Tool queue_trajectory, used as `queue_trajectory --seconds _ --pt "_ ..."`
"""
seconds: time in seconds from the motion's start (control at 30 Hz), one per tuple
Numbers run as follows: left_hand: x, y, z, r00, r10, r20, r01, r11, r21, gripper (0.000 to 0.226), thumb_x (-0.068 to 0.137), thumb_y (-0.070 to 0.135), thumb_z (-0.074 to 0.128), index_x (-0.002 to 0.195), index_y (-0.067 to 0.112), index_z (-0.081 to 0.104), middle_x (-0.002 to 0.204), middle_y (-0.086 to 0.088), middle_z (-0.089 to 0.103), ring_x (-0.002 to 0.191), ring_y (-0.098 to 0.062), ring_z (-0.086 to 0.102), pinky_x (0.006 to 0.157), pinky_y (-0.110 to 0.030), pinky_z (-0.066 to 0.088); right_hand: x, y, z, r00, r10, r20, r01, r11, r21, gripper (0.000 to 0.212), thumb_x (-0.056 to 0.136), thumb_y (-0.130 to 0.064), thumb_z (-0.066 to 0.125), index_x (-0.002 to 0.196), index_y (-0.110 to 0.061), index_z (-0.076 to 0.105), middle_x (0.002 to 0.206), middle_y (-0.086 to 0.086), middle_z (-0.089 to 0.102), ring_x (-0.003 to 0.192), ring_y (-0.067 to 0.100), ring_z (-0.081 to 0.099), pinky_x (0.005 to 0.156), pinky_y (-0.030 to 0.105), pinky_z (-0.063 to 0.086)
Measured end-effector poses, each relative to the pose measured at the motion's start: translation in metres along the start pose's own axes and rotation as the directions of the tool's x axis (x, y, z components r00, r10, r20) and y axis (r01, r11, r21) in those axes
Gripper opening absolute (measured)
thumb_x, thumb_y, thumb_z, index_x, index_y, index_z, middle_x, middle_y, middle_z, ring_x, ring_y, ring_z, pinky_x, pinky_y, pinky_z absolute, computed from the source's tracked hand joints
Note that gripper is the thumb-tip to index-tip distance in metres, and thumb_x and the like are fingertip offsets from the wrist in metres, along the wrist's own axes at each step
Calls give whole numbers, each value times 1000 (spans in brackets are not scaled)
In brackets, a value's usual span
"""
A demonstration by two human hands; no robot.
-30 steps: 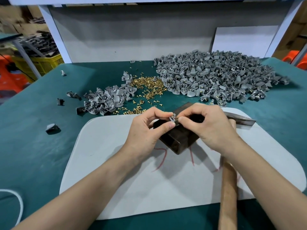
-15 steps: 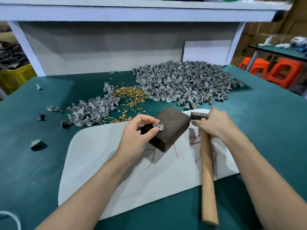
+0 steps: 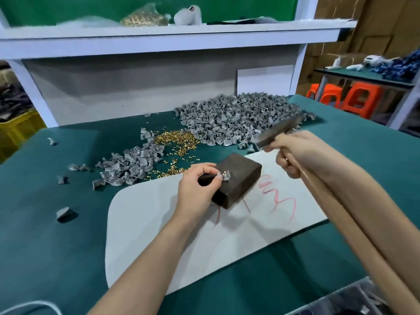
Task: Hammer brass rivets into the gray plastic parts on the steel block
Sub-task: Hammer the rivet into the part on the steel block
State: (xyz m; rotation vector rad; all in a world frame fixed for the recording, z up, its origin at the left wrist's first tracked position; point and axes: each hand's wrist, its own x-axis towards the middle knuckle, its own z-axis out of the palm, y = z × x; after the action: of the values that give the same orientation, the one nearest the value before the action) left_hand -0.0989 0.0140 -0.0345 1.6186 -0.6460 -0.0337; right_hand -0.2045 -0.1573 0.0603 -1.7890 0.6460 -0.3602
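Steel block (image 3: 241, 171), dark, rectangular, on smooth white mat (image 3: 159, 235); left hand (image 3: 196, 187) pinches small gray plastic part (image 3: 225, 177), brass rivet (image 3: 223, 173) upright in it, on block's top; right hand (image 3: 297, 153) clamped round wooden-handled hammer (image 3: 279, 133), head blurred, far right.

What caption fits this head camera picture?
Left hand pinches gray part on steel block; right hand holds hammer aloft.

Both arms were bare in shot: left forearm (image 3: 145, 264) & right forearm (image 3: 363, 201) uncovered right to the frame edge. The left hand (image 3: 195, 185) was bare, nails short. The right hand (image 3: 295, 153) was bare too, w/ a thin ring (image 3: 286, 159) on one finger, blurred, colour unclear.
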Motion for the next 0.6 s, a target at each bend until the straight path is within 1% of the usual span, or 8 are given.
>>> queue_trajectory --seconds 0.1,0.17,0.2,0.3,0.33,0.43,0.53,0.6 --pt "0 -1 0 1000 11 -12 -11 1000 29 32 81 0 69 69 29 62 98 10 64 105 -19 58 97 -36 44 -11 -25 26 992 -63 105 92 949 -302 30 92 -20 43 71 -3 55 34 4 42 27 17 35 36 17 27" --pt "1 -1 0 1000 1 -7 0 1000 28 33 81 -2 68 69 28 62 99 6 64 106 -20 58 96 -34 45 -20 -33 45 980 -81 179 158 869 -469 33 93 -19 37 70 -3 53 45 11 47 32 21 40 38 21 31" --pt "1 0 0 1000 -10 -6 10 1000 13 33 81 -3 69 69 27 62 100 4 64 106 -20 59 96 -33 45 -24 -35 52 976 -84 202 179 836 -518 34 95 -19 34 69 -5 50 51 11 48 37 20 42 38 22 33" --pt "2 0 -1 999 -37 3 38 999 -32 29 82 -4 69 69 22 64 99 5 62 101 -14 59 90 -27 47 -28 -37 63 976 -97 193 190 807 -558 38 101 -19 29 64 -13 39 62 5 42 49 15 39 42 22 33" --pt "2 -1 -1 999 -44 7 44 998 -45 27 82 -4 69 70 20 65 99 6 61 99 -11 60 89 -26 47 -28 -37 64 980 -100 170 176 828 -532 39 101 -16 28 63 -13 37 61 5 42 49 16 41 39 21 34" --pt "3 -2 0 999 -48 10 49 997 -55 22 82 -3 69 72 16 67 99 6 61 93 -2 60 86 -21 48 -26 -39 61 973 -112 200 212 772 -600 42 99 -15 28 60 -10 39 55 11 47 40 24 48 30 20 33" --pt "4 -4 0 999 -43 5 44 998 -37 22 83 0 69 72 19 67 102 7 61 93 5 58 83 -14 46 -25 -41 58 971 -125 205 228 748 -624 40 99 -14 27 61 -8 40 53 11 49 38 25 49 33 19 34" --pt "4 -4 0 999 -38 3 38 999 -31 23 83 2 70 71 21 67 104 12 59 94 8 56 84 -15 46 -22 -39 57 967 -127 223 242 737 -631 41 99 -14 27 60 -8 40 51 10 49 37 24 48 33 19 34"
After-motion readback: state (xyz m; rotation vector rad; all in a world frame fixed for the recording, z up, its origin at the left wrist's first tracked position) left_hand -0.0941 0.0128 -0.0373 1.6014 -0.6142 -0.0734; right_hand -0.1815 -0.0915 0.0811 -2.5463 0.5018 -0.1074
